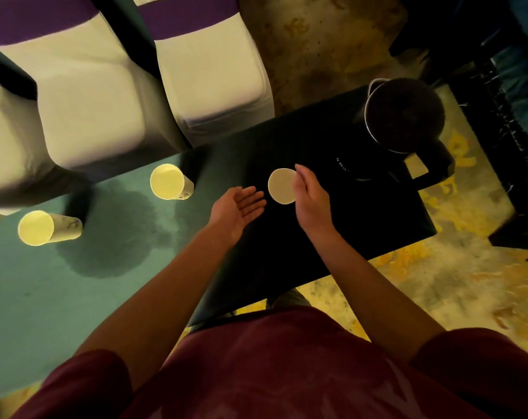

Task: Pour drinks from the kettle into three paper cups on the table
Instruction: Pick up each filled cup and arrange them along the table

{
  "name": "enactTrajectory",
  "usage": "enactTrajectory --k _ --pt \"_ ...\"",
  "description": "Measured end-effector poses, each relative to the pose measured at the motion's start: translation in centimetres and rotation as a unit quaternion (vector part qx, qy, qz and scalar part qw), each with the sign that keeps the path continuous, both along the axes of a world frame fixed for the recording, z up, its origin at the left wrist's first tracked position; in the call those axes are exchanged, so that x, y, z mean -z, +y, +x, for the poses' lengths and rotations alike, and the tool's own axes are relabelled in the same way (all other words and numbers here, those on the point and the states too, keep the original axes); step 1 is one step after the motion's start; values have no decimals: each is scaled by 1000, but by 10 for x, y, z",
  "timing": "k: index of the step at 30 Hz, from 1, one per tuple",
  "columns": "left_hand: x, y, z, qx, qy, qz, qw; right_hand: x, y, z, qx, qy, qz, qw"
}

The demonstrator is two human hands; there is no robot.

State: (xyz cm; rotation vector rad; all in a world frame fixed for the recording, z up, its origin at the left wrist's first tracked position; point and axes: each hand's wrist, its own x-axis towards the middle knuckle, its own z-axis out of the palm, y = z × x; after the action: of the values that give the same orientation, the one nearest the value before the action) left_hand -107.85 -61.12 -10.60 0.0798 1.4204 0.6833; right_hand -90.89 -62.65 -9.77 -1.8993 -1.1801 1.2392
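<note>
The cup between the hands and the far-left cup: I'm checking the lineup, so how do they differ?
The cup between the hands stands on the dark part of the table with the right hand at its rim; the far-left cup stands on the green part, untouched. The first looks dull grey inside, the other bright yellow. Both stand upright, mouths open.

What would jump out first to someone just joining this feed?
Three paper cups stand on the table: the left cup, the middle cup, and a third cup on the dark part between the hands. The left hand lies open, palm up, beside it; the right hand touches its rim. The dark kettle waits at the far right corner.
</note>
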Motion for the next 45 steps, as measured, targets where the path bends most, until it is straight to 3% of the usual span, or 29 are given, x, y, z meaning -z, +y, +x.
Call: enactTrajectory --k 6,18,26,39,45 --pt "1 8 5 45 35 -36 998 10 11 3 -27 15 -38 999" --pt "-8 24 39 55 35 -50 997 -4 24 6 -10 -79 9 997" --pt "-32 25 63 -11 -140 1 990 -54 9 10 -29 0 49 998" --pt "-82 -37 4 -95 -226 103 964 -117 -23 -61 -103 164 123 973" --pt "-112 -95 -47 -184 -188 100 960 -129 -63 -123 -114 231 153 954"
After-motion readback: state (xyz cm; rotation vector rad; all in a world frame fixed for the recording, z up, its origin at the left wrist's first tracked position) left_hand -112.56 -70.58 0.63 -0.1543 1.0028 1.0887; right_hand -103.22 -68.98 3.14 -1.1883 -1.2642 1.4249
